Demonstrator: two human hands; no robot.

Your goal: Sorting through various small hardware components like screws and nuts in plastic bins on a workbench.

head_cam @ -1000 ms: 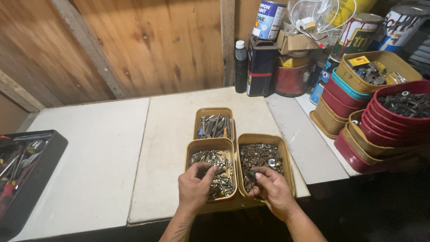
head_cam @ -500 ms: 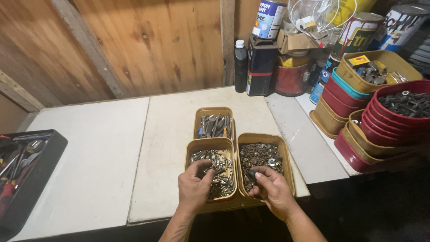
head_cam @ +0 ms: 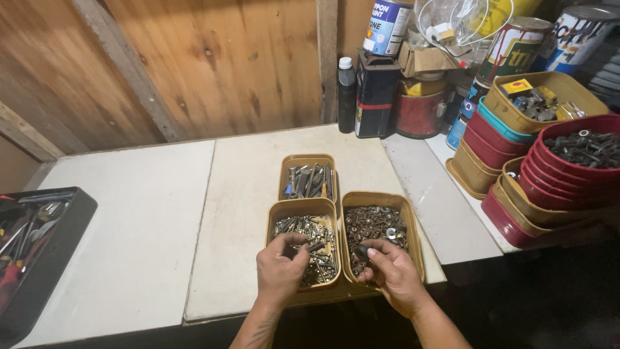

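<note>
Hands sorting hardware in yellow tubs on the tabletop [head_cam: 239, 194].
Left hand [head_cam: 279, 270] digs curled fingers into the screw tub [head_cam: 303, 249]; right hand [head_cam: 394, 274] pinches a dark nut [head_cam: 361, 251] over the nut tub [head_cam: 381, 236]. Best to keep the pinch firm and low over its tub.

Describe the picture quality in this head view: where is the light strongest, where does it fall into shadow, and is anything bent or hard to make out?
Head view: light falls evenly on the white table top and wooden wall, without harsh glare; the bottom right below the table edge sinks into deep shadow; wide-angle bending shows toward the edges; the left hand, right hand and yellow tubs of hardware are sharp, though individual pieces are too small to identify.
</note>
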